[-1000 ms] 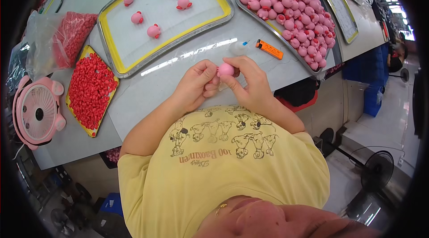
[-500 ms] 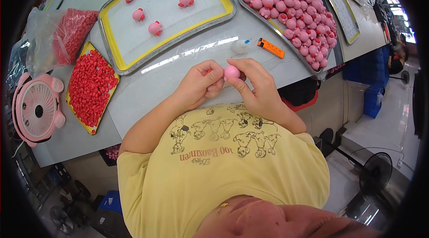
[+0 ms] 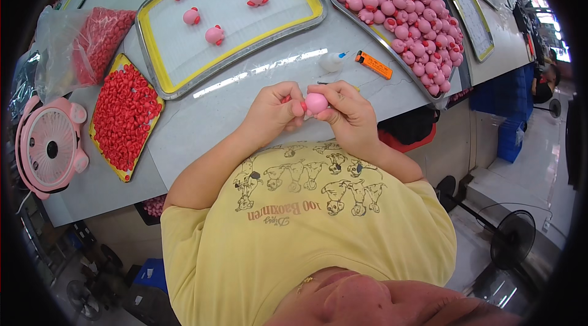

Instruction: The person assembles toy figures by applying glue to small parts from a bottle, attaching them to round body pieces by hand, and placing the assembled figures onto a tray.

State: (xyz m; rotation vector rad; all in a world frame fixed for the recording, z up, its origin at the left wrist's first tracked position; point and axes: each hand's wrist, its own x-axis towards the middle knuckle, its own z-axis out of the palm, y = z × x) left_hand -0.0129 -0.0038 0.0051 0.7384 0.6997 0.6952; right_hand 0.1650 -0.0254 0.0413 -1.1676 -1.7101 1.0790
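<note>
Close in front of my chest, my right hand (image 3: 355, 119) pinches a round pink figure (image 3: 316, 103) between thumb and fingers. My left hand (image 3: 274, 112) is closed at the ball's left side, its fingertips on a small red piece (image 3: 303, 106) that touches the ball. A second bit of red shows between the left fingers. Beyond the hands stand a small translucent bottle (image 3: 331, 63) with a blue tip and an orange box-like item (image 3: 373, 65). A thin tool lies partly hidden behind my right fingers.
A metal tray with a yellow border (image 3: 248, 50) holds several pink figures with red feet. At the right, another tray (image 3: 392, 50) is heaped with them. To the left are a yellow tray of red pieces (image 3: 125, 118), a bag of red pieces (image 3: 101, 44) and a pink fan (image 3: 52, 148).
The pink figure has turned a little in my right hand, and the right fingers have shifted back from its top. The red piece now shows plainly against its left side.
</note>
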